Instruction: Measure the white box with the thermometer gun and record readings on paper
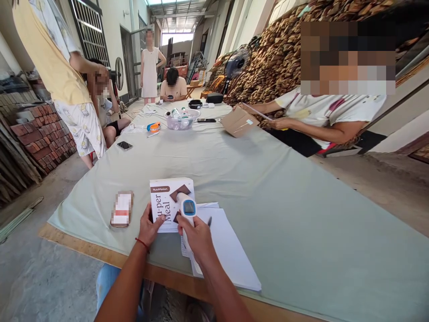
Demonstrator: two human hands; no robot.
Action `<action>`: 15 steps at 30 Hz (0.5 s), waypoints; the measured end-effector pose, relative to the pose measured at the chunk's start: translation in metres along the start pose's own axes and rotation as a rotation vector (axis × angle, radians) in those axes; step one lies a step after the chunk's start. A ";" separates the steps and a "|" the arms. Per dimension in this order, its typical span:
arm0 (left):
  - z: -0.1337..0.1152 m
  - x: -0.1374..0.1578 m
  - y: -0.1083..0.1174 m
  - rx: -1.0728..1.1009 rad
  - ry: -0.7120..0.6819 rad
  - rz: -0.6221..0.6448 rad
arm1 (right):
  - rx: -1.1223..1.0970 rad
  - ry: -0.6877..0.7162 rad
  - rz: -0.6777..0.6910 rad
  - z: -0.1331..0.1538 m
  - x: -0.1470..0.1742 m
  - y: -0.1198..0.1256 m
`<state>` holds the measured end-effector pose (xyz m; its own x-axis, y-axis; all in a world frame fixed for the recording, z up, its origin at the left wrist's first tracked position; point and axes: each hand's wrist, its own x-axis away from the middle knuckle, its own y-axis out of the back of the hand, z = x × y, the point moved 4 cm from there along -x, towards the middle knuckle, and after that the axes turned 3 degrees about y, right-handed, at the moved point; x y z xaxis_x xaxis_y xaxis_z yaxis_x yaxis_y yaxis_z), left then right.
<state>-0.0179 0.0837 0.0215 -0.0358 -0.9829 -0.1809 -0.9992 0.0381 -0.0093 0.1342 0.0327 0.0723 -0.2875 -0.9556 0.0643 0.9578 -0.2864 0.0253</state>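
My left hand [149, 226] grips the left side of a white box [166, 199] printed with "NutriMotion" and "Meal", its thumb lying over the front. In my right hand [197, 235] is a white infrared thermometer [185, 200] with a small blue-framed screen facing me. The thermometer's head is in front of the box's right part; whether they touch I cannot tell. Under my right forearm lie white paper sheets [228, 250], with a dark pen [209, 221] on them. A phone [122, 209] rests on the table to the left of the box.
A cloth-covered table [295, 214] stretches away from me. Farther back stand a clear basin [181, 121] with bottles, an orange tape dispenser [153, 127] and another phone [125, 145]. At right a person holds a cardboard box [238, 121]. Several other people are around the table.
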 end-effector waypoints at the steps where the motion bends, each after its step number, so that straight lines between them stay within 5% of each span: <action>1: 0.000 0.000 0.000 -0.009 0.009 -0.002 | -0.010 0.000 0.001 0.000 0.002 0.001; 10: 0.004 0.002 0.006 0.008 -0.018 -0.083 | -0.069 -0.045 -0.012 -0.008 0.032 0.042; 15: 0.011 -0.001 0.013 0.021 -0.110 -0.267 | -0.074 -0.077 -0.099 -0.032 0.044 0.085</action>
<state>-0.0303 0.0868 0.0107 0.2313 -0.9332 -0.2750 -0.9725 -0.2142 -0.0912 0.2029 -0.0354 0.0456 -0.3771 -0.9153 0.1418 0.9218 -0.3857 -0.0381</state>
